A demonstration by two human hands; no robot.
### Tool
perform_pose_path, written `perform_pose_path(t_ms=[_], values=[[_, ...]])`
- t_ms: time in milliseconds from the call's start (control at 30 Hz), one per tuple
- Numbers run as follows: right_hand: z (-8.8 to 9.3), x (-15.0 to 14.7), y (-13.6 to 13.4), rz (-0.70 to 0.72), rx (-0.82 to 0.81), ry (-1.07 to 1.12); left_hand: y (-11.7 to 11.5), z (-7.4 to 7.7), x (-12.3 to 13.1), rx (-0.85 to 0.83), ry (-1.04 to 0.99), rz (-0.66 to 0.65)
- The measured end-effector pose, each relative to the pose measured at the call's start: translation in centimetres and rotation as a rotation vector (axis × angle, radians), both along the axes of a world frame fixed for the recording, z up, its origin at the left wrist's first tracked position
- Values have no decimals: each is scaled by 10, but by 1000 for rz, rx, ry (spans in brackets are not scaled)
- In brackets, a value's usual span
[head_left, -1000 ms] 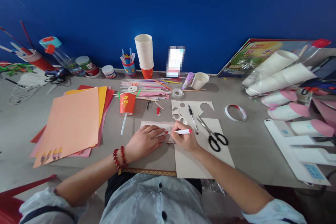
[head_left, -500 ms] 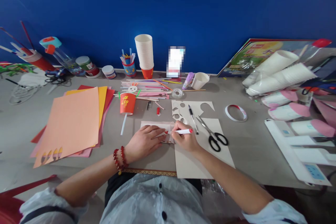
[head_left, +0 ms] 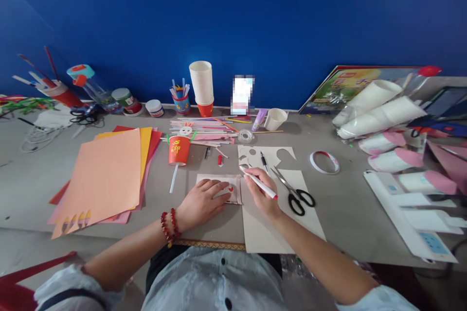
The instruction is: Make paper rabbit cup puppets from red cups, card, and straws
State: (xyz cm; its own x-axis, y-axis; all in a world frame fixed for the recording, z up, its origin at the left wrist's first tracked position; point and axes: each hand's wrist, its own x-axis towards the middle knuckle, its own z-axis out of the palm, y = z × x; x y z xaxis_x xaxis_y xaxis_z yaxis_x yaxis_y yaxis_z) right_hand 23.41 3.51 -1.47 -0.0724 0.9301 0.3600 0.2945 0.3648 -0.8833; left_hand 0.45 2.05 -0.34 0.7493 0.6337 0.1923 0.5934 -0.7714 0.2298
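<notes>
My left hand (head_left: 204,203) lies flat, fingers stretched out, across a small pale pink piece of paper (head_left: 236,185). A red heart (head_left: 230,189) shows on that paper just past my fingertips. In my right hand (head_left: 263,195) is a white marker (head_left: 260,182) with a red end, its tip raised off the paper and pointing up to the left. A red marker cap (head_left: 220,160) lies beyond the paper. Black-handled scissors (head_left: 297,197) rest partly open on a white sheet (head_left: 280,233) to the right of my right hand, near a black pen (head_left: 263,161).
Coloured paper sheets (head_left: 105,180) are stacked at left. An orange paper cup figure (head_left: 178,150) stands beyond my left hand, before several straws (head_left: 200,129) and stacked white cups (head_left: 201,80). A tape roll (head_left: 324,162) and a power strip (head_left: 408,218) lie at right.
My right hand has lifted the marker off the paper and tilted it, uncovering the red heart. My left hand stays on the paper. The whole view has shifted slightly.
</notes>
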Motion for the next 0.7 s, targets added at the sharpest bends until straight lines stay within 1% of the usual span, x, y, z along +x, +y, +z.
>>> perform_pose_path(t_ms=[67,167,267,333,500,700], values=[[4,2,1,-23,59,-31,0,2,0,2,-52,-6],[10,7,5,-76,161,-66,3,5,-3,-24,-204,17],[12,11,11,-141,226,-86,6,6,-7,-99,-381,72],[11,12,14,-140,252,-115,7,6,-8,-168,-459,105],[4,8,16,-33,316,-180,6,2,-7,-268,-525,173],[2,7,16,-30,339,-224,6,-4,-6,-286,-492,188]])
